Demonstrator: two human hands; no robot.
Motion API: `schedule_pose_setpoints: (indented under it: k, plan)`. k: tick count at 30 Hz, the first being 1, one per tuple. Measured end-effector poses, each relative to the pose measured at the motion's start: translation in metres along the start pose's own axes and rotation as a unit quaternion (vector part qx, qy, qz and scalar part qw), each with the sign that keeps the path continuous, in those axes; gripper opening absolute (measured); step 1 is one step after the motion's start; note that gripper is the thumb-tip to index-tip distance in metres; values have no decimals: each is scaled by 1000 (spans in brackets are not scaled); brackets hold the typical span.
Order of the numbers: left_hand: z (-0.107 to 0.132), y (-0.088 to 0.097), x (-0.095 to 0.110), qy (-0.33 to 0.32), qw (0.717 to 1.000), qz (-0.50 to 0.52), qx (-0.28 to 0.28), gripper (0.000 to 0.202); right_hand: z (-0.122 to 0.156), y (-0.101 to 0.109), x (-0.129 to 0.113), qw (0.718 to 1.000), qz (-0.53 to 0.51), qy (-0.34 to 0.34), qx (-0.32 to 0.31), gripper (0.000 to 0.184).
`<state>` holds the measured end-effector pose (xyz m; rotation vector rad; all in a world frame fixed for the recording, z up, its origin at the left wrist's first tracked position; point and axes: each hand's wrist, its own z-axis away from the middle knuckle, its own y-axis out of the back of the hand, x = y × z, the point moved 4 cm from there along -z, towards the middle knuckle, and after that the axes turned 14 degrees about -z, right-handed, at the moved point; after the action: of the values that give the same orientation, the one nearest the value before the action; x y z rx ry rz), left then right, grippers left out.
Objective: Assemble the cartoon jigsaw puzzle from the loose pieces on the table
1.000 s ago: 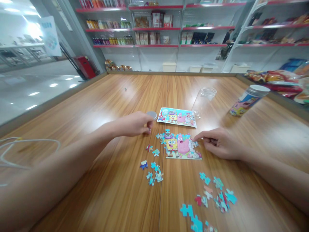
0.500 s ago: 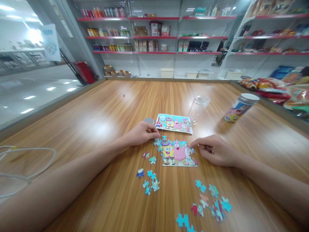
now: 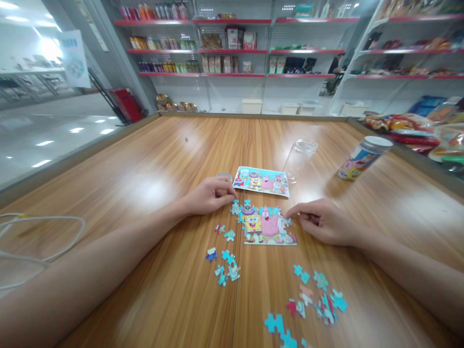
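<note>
Wooden worktop (image 3: 152, 193) carries the half-built cartoon puzzle (image 3: 267, 226), long axis running left-right btwn your hands. Your left hand (image 3: 210, 194) sits at its top-left corner, grip curled shut, fingertips pressing a piece there; can't tell if it's pinched. Your right hand (image 3: 321, 221) touches the right edge w/ forefinger out, other fingers folded. Left is nearer the loose pieces (image 3: 224, 263).

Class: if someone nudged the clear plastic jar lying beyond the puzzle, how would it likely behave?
The clear jar lies on its side, round-walled, so it would probably roll. It looks empty and thin, so likely light. The glossy table might let it slide.
</note>
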<state>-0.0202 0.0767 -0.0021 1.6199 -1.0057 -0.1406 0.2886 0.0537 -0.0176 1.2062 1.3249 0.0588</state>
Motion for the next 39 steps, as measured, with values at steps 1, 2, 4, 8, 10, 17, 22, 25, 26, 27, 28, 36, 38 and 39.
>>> schedule_pose_setpoints:
  k: [1, 2, 4, 8, 10, 17, 22, 25, 26, 27, 28, 36, 38, 39]
  plan:
    - [1, 0, 0, -17, 1000, -4, -5, 15, 0, 0, 0, 1000, 2, 1, 1, 35]
    - [3, 0, 1, -33, 999, -9, -9, 14, 0, 0, 0, 1000, 3, 1, 2, 35]
    - [5, 0, 2, -58, 998, -17, -10, 17, 0, 0, 1, 1000, 3, 0, 3, 35]
    - [7, -2, 5, -106, 990, -94, -4, 34, 0, 0, 1, 1000, 2, -2, 2, 35]
    - [7, -4, 7, -121, 980, -156, -19, 37, 0, 0, 0, 1000, 2, -3, 2, 35]
    - [3, -6, 4, -70, 962, -254, -72, 43, 0, 0, -2, 1000, 8, -8, 3, 34]
    - [0, -4, -2, 7, 951, -296, -90, 51, -1, -1, 1, 1000, 7, -11, 2, 36]
    - [-1, -4, -3, 17, 953, -289, -92, 53, -1, -1, 1, 1000, 6, -10, 2, 36]
    - [-1, -4, -2, 8, 953, -287, -97, 53, -1, -1, 1, 1000, 6, -9, 2, 36]
    - [-1, -5, -1, -3, 952, -287, -104, 53, -1, -1, 0, 1000, 5, -8, 2, 36]
    - [-1, -6, 1, -13, 950, -291, -113, 53, -1, -1, 0, 1000, 5, -7, 1, 36]
    - [-3, -2, 3, -34, 949, -294, -106, 55, -2, 0, -3, 1000, 0, -6, 3, 36]
    - [-2, 2, -1, -39, 955, -282, -89, 54, -2, 0, -4, 1000, -8, -8, 8, 33]
    - [-1, 5, -3, -41, 956, -280, -73, 53, -2, 0, -4, 1000, -12, -10, 11, 31]
